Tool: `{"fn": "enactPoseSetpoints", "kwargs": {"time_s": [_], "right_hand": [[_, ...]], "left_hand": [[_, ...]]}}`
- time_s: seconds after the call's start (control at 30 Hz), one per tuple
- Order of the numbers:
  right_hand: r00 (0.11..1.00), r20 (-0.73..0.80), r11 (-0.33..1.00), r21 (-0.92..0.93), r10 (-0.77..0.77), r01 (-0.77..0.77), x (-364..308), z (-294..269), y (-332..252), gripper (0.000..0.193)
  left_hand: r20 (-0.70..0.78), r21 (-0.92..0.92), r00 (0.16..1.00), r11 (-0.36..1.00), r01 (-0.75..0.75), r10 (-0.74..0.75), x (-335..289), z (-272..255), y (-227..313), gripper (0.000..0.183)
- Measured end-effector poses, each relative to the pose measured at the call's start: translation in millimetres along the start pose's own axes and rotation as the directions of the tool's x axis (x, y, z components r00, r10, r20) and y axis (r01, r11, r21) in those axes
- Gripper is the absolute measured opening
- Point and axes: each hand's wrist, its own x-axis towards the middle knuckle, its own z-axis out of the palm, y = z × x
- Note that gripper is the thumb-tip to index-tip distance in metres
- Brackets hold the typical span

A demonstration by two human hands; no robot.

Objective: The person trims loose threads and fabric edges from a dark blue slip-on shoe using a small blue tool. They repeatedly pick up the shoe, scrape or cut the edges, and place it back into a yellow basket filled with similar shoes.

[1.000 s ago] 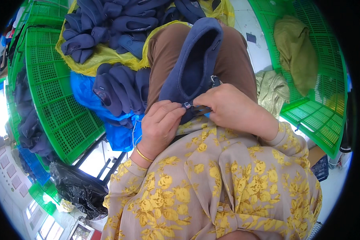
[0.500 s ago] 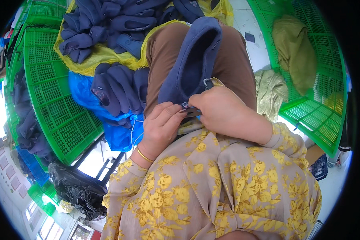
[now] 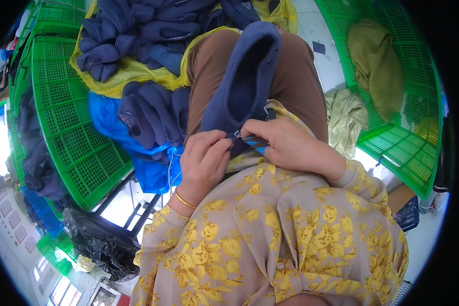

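Observation:
A navy felt slipper (image 3: 229,99) rests across my lap, its toe pointing away and its opening facing up. My left hand (image 3: 205,158) is closed in a pinch on the slipper's heel edge. Beside it, my right hand (image 3: 290,143) is closed round a small dark metal tool (image 3: 259,143), perhaps thread snips, mostly hidden by the fingers. Its tip region meets the heel edge close to the left fingertips, where a small light-coloured bit (image 3: 236,134) shows. I cannot make out that bit's kind.
Navy slippers (image 3: 163,30) fill a yellow sack (image 3: 122,85) beyond my knees. More slippers (image 3: 150,115) lie on a blue bag (image 3: 104,115) to the left. Green plastic crates (image 3: 76,117) stand on both sides. An olive cloth (image 3: 375,66) hangs at right; a black bag (image 3: 102,245) lies lower left.
My right hand has shifted slightly down and its fingers have turned, showing more of the tool. The slipper's toe has tipped slightly left. My left hand keeps its pinch at the heel.

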Motion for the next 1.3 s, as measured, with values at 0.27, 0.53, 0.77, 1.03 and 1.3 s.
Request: {"fn": "enactPoseSetpoints", "kwargs": {"time_s": [0.27, 0.53, 0.77, 1.03, 1.3], "right_hand": [[1.0, -0.009, 1.0, -0.001, 0.005, -0.006, -1.5, 8.8, 1.8, 0.035], [0.994, -0.109, 1.0, 0.007, -0.023, 0.024, -0.6, 21.4, 9.0, 0.038], [0.994, -0.101, 0.994, 0.097, -0.049, 0.059, 2.1, 19.3, 8.2, 0.048], [0.952, -0.121, 0.935, 0.19, -0.28, 0.299, 10.2, 22.2, 18.3, 0.05], [0.992, -0.065, 0.985, -0.138, -0.111, 0.102, 10.9, 5.8, -1.8, 0.026]], "left_hand": [[0.029, 0.0, 1.0, 1.0, 0.012, -0.012, 1.1, -1.5, 1.6, 0.029], [0.036, 0.031, 0.999, 0.999, -0.021, 0.019, 0.2, -0.6, 4.0, 0.025], [0.003, 0.032, 0.999, 0.999, -0.039, 0.039, -2.3, 2.2, 4.6, 0.024], [0.031, 0.02, 0.994, 0.994, -0.106, 0.105, -2.1, 3.2, 2.5, 0.027], [0.031, 0.032, 0.995, 0.995, -0.097, 0.096, -4.5, 2.5, 0.7, 0.027]]}}
